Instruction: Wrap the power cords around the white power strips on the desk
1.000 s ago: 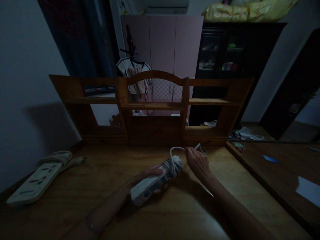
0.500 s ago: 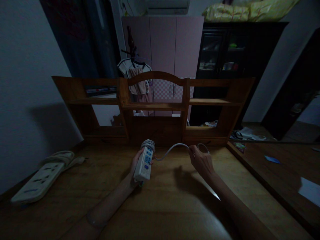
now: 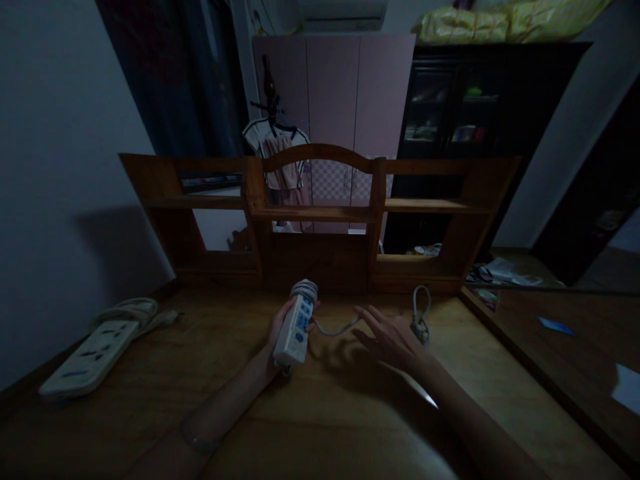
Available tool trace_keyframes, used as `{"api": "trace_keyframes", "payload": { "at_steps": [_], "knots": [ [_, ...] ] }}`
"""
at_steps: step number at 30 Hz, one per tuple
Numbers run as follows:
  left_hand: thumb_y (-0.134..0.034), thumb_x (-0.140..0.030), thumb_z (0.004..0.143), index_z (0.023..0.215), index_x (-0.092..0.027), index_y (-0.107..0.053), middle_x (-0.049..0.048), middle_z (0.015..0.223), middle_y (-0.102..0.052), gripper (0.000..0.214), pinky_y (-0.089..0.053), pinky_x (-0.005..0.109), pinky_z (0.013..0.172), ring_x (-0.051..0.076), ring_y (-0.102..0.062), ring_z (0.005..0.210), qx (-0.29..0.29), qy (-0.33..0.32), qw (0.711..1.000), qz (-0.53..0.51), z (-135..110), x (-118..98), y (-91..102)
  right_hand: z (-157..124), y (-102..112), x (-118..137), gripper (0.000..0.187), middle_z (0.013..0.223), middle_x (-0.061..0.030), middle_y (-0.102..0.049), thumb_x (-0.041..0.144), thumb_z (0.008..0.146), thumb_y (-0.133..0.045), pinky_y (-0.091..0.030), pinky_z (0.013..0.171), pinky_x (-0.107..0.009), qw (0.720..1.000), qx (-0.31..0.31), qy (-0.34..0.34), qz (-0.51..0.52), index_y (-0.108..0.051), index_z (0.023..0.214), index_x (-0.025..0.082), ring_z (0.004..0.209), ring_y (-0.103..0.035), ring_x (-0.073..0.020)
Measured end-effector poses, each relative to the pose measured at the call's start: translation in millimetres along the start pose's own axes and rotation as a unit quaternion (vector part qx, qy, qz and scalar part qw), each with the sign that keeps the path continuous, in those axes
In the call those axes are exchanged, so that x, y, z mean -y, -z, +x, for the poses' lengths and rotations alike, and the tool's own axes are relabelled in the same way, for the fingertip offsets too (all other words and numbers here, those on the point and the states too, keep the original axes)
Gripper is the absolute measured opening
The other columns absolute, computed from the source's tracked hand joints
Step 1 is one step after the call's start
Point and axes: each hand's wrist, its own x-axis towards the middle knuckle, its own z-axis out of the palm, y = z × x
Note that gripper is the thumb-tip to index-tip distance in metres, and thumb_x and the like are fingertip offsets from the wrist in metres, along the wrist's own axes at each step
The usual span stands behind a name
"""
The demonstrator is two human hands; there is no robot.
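Observation:
A white power strip (image 3: 293,343) with blue sockets is held tilted above the desk by my left hand (image 3: 280,323), whose fingers wrap round it. Its grey cord (image 3: 304,289) is wound round the far end. From there a loose stretch of cord (image 3: 337,331) runs right to my right hand (image 3: 390,337). That hand has its fingers stretched out and apart, the cord passing at the fingertips and under the hand. Beyond it a loop of cord (image 3: 421,300) rises, with what looks like the plug (image 3: 420,331) beside the hand, partly hidden.
A second, larger white power strip (image 3: 90,357) with its cord bundled lies at the left of the wooden desk (image 3: 320,427). A wooden shelf unit (image 3: 315,213) stands along the back. On the brown surface to the right lie a blue card (image 3: 556,326) and white paper (image 3: 629,387).
My right hand has opened from its pinch on the cord and come lower and slightly left. The cord now sags lower, and its looped end stands right of the hand. My left hand keeps its hold.

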Motion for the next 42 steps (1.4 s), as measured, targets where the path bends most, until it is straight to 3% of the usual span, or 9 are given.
{"api": "trace_keyframes", "payload": {
  "at_steps": [9,14,18,21,24,31,36,39,42],
  "knots": [
    [-0.045,-0.036,0.088,0.116,-0.010,-0.053,0.0140,0.093,-0.066,0.039,-0.046,0.022,0.042,0.013,-0.058,0.052,0.059,0.044,0.996,0.045,-1,-3,0.7,5,-10,8,0.023,0.105,-0.0028,-0.058,0.019,0.089,-0.051,-0.030,0.050,-0.025,0.992,0.080,0.090,-0.045,-0.052,0.111,0.026,0.073,-0.057,-0.0151],
    [-0.042,-0.041,0.089,0.117,-0.010,-0.052,0.0133,0.088,-0.065,0.042,-0.047,0.021,0.044,0.015,-0.062,0.060,0.068,0.066,0.995,0.045,-4,-1,0.7,1,-19,-8,0.026,0.106,-0.0056,-0.057,0.010,0.085,-0.051,-0.031,0.053,-0.026,0.992,0.075,0.027,-0.094,-0.053,0.108,0.022,0.077,-0.057,-0.0172],
    [-0.052,-0.040,0.086,0.122,-0.012,-0.048,0.0117,0.082,-0.065,0.046,-0.046,0.022,0.042,0.016,-0.061,0.053,0.107,0.129,0.981,0.099,-20,5,-14.8,-2,-28,-20,0.035,0.118,-0.0111,-0.053,0.006,0.084,-0.049,-0.035,0.057,-0.027,0.985,0.052,-0.053,-0.158,-0.049,0.116,0.021,0.079,-0.058,-0.0188],
    [-0.058,-0.034,0.082,0.135,-0.022,-0.034,0.0140,0.101,-0.063,0.059,-0.045,0.023,0.040,0.019,-0.064,0.057,0.193,0.143,0.963,0.119,-33,15,-31.6,-1,-26,-24,0.039,0.112,-0.0112,-0.056,0.004,0.084,-0.046,-0.033,0.051,-0.028,0.972,0.037,-0.127,-0.193,-0.046,0.119,0.021,0.069,-0.059,-0.0179],
    [-0.061,-0.028,0.080,0.139,-0.029,-0.027,0.0150,0.110,-0.059,0.068,-0.044,0.022,0.039,0.018,-0.065,0.058,0.229,0.149,0.953,0.133,-39,25,-39.9,1,-15,-28,0.032,0.095,-0.0084,-0.061,0.004,0.085,-0.041,-0.028,0.046,-0.027,0.963,0.016,-0.181,-0.201,-0.048,0.112,0.020,0.059,-0.059,-0.0174],
    [-0.053,-0.039,0.086,0.118,-0.011,-0.051,0.0118,0.079,-0.063,0.043,-0.044,0.020,0.041,0.015,-0.060,0.051,0.166,0.203,0.952,0.156,-24,26,-21.9,-3,-5,-45,0.017,0.079,-0.0087,-0.064,0.015,0.094,-0.034,-0.024,0.046,-0.026,0.949,-0.028,-0.250,-0.189,-0.049,0.103,0.015,0.057,-0.062,-0.0195],
    [-0.046,-0.043,0.088,0.113,-0.010,-0.055,0.0118,0.083,-0.064,0.043,-0.047,0.021,0.043,0.014,-0.061,0.055,0.083,0.131,0.983,0.094,-6,15,-5.5,-4,-9,-48,0.017,0.082,-0.0092,-0.065,0.018,0.095,-0.035,-0.026,0.046,-0.026,0.951,-0.024,-0.248,-0.184,-0.051,0.099,0.016,0.058,-0.062,-0.0199],
    [-0.047,-0.045,0.087,0.114,-0.011,-0.055,0.0082,0.073,-0.063,0.044,-0.046,0.020,0.040,0.013,-0.059,0.050,0.051,0.094,0.991,0.084,0,9,3.6,-2,-11,-40,0.025,0.101,-0.0128,-0.064,0.015,0.093,-0.036,-0.032,0.046,-0.025,0.959,-0.032,-0.223,-0.172,-0.051,0.113,0.015,0.064,-0.063,-0.0187],
    [-0.048,-0.044,0.087,0.115,-0.012,-0.054,0.0067,0.068,-0.062,0.043,-0.044,0.019,0.038,0.014,-0.059,0.049,0.013,0.072,0.993,0.088,1,7,7.2,1,-10,-28,0.047,0.135,-0.0155,-0.046,0.011,0.090,-0.036,-0.042,0.052,-0.024,0.976,-0.057,-0.168,-0.131,-0.035,0.137,0.017,0.080,-0.064,-0.0186]
  ]
}}
